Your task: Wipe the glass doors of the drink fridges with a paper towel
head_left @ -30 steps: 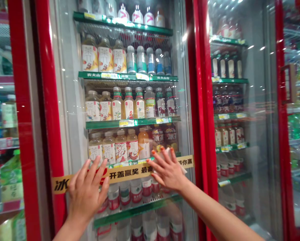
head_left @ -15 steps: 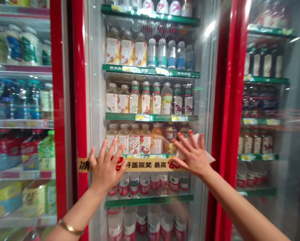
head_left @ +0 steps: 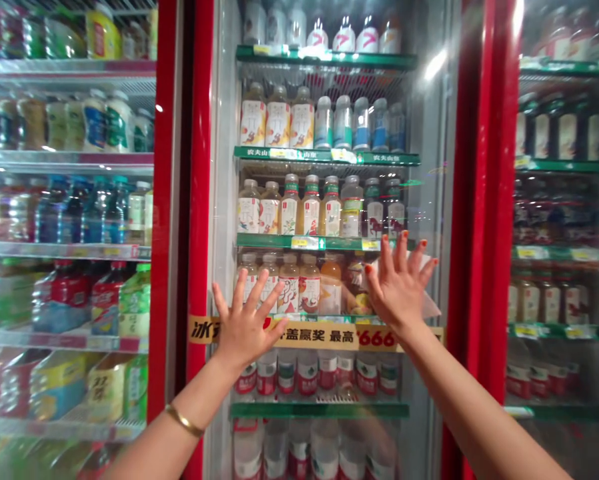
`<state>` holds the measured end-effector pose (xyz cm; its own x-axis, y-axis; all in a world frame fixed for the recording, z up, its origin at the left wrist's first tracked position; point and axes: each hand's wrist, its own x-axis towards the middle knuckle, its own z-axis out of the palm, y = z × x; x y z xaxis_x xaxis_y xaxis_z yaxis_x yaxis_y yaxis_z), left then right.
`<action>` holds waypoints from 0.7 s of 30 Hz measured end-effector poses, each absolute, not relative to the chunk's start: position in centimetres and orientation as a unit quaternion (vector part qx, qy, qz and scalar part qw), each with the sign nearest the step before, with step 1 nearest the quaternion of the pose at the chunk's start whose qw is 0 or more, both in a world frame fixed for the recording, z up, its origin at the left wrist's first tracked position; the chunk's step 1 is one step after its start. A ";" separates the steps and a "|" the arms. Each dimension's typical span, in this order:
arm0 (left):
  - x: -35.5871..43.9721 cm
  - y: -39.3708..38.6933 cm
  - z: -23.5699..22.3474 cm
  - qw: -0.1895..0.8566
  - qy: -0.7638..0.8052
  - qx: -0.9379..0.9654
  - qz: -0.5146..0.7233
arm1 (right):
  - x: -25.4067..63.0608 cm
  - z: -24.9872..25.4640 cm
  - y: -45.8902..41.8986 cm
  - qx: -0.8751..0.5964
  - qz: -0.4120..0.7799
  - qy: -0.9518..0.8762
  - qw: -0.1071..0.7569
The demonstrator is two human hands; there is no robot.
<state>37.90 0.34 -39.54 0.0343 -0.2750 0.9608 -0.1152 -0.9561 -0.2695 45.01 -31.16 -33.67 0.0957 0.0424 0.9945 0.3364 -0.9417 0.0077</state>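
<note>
Now left hand [head_left: 247, 327]: open, fingers spread, nothing held, at glass fridge door [head_left: 224, 167], lower middle.
Right hand [head_left: 399, 290]: fingers spread, white sheet [head_left: 428, 297] behind it, partly hidden; whether it grips, I cannot tell.

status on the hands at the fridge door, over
Left hand open, flat at the glass fridge door. Right hand spread over white tissue or cloth. Yellow promo strip partly behind left hand.
</note>
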 end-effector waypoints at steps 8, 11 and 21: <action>38.6 0.4 -36.0 0.039 0.101 -0.696 -0.710 | 43.2 -36.3 -27.3 -0.647 -0.636 -0.407 -0.104; 38.8 0.3 -36.0 0.031 0.111 -0.705 -0.700 | 45.2 -33.2 -32.2 -0.702 -0.673 -0.232 0.021; 38.6 0.5 -36.8 0.012 0.129 -0.707 -0.695 | 43.6 -38.1 -29.8 -0.729 -0.602 -0.322 -0.054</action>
